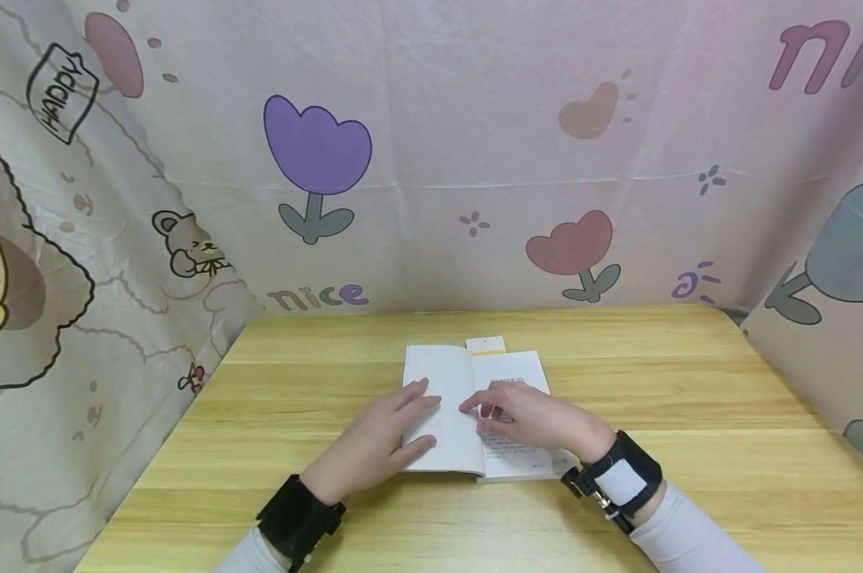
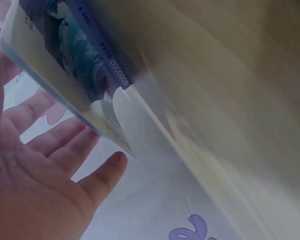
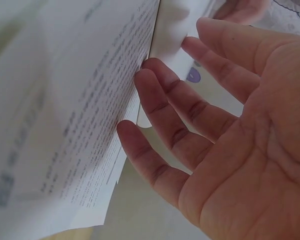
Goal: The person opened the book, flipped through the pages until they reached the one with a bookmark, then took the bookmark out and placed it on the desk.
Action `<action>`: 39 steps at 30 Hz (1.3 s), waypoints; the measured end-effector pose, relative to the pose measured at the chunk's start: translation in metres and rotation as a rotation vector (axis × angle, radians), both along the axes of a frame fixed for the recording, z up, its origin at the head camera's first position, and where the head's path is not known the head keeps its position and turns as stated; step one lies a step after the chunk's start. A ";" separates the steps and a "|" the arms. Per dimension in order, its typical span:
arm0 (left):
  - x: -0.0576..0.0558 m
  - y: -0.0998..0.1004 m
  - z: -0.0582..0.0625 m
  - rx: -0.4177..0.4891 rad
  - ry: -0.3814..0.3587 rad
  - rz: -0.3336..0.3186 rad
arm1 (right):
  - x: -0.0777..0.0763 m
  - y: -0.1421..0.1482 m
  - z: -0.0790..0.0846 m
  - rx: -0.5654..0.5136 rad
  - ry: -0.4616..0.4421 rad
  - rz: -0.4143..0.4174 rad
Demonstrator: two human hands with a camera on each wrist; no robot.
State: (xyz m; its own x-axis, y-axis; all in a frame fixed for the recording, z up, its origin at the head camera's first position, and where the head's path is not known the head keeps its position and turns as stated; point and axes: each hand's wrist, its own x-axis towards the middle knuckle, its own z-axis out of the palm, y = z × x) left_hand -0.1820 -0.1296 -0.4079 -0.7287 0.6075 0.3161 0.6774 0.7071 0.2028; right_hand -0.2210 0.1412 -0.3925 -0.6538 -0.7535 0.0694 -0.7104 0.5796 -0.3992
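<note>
An open book (image 1: 439, 370) lies on the table, its left page blank and its right page printed with text. My left hand (image 1: 384, 434) rests at the left page, fingers spread and fairly straight. Below that page, the left wrist view shows a blue picture cover (image 2: 82, 47) past the book's edge. Over the gutter and the right page is my right hand (image 1: 528, 410), fingers loosely bent and apart. In the right wrist view its fingertips (image 3: 149, 82) come right up to the printed page (image 3: 90, 110), with nothing pinched between them. A white card with a yellow stripe (image 1: 486, 345) sticks out above the book.
The wood-grain table (image 1: 259, 414) extends around the book on all sides. Behind it and at both sides hangs a printed cloth (image 1: 431, 143) with tulips, hearts and a bear. Black straps (image 1: 298, 517) circle both wrists.
</note>
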 end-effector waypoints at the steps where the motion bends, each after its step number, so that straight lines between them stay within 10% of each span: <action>1: 0.000 0.000 -0.001 -0.007 -0.009 0.002 | 0.000 0.000 0.000 0.007 0.003 -0.002; 39: 0.009 -0.001 -0.001 -0.190 -0.230 0.067 | 0.005 -0.002 0.002 0.008 0.007 -0.016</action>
State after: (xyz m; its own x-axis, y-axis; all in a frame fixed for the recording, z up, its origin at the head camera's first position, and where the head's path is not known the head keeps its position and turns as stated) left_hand -0.1730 -0.1308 -0.4091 -0.8085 0.5880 0.0237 0.5796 0.7886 0.2055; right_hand -0.2164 0.1390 -0.3903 -0.6653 -0.7435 0.0678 -0.7038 0.5942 -0.3894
